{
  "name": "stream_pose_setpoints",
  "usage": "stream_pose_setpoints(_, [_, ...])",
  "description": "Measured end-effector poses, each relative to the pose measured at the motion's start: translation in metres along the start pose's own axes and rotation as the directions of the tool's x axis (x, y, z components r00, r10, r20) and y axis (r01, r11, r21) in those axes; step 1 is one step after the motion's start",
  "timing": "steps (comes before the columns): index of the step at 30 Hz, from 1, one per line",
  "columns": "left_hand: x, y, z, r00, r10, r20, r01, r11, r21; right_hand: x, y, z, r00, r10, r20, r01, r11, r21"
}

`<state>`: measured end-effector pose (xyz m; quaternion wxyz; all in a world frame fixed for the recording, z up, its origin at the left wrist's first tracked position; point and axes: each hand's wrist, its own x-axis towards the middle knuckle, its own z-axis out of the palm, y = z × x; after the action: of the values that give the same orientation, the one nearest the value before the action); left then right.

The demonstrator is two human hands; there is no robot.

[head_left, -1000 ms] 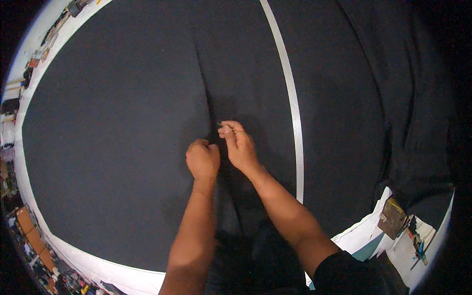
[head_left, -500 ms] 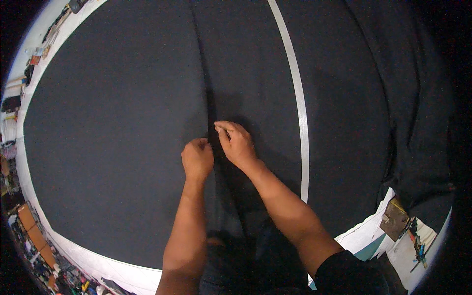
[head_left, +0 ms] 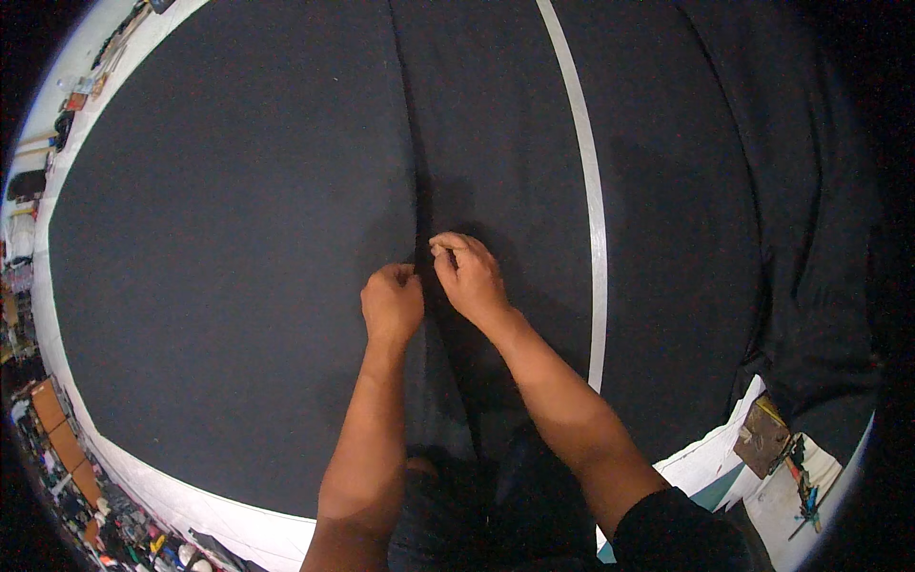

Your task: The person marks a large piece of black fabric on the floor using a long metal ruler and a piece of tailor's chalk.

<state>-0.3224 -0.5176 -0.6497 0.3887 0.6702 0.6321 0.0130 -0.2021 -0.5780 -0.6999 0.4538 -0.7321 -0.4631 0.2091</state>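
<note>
A wide sheet of black cloth (head_left: 229, 219) is spread out under my hands, with a raised edge or fold running down its middle. My left hand (head_left: 393, 303) is closed at this fold, pinching the cloth between thumb and fingers. Just to the right and slightly farther off, my right hand (head_left: 471, 276) has thumb and forefinger pressed together close to the same fold. Whatever lies between those fingertips is too small to make out. The two hands are apart, separated by the dark line of the fold.
A pale grey strip (head_left: 593, 219) runs lengthwise over the cloth on the right. Black cloth lies bunched (head_left: 810, 229) at the far right. White surface (head_left: 219, 500) borders the cloth at left and front. Mixed clutter and brown boxes (head_left: 65, 440) stand along the left rim; a brown slab (head_left: 762, 437) lies lower right.
The whole scene, hands included, has shifted slightly to the right in the picture. Both hands keep nearly the same place and grip at the fold.
</note>
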Motion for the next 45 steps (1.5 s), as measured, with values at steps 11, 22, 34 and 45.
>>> stream_pose_setpoints(11, [0.001,-0.003,0.0,1.0,0.002,0.016,-0.002,1.0,0.008,0.004,-0.002,-0.003,1.0,-0.028,-0.009,0.028,0.999,-0.038])
stream_pose_setpoints(22, [0.004,0.002,-0.006,0.999,0.027,0.035,-0.028,1.0,0.01,0.079,0.018,-0.036,0.961,-0.125,-0.247,0.086,0.983,-0.161])
stream_pose_setpoints(34, [0.042,0.043,-0.035,0.956,0.087,0.282,-0.162,0.953,0.255,0.095,0.044,-0.036,0.981,-0.135,-0.143,0.064,0.906,-0.418])
stream_pose_setpoints(45, [0.372,0.139,-0.064,0.581,0.703,-0.41,-0.54,0.71,0.451,0.105,0.026,-0.033,0.999,0.023,-0.022,-0.031,0.885,-0.464])
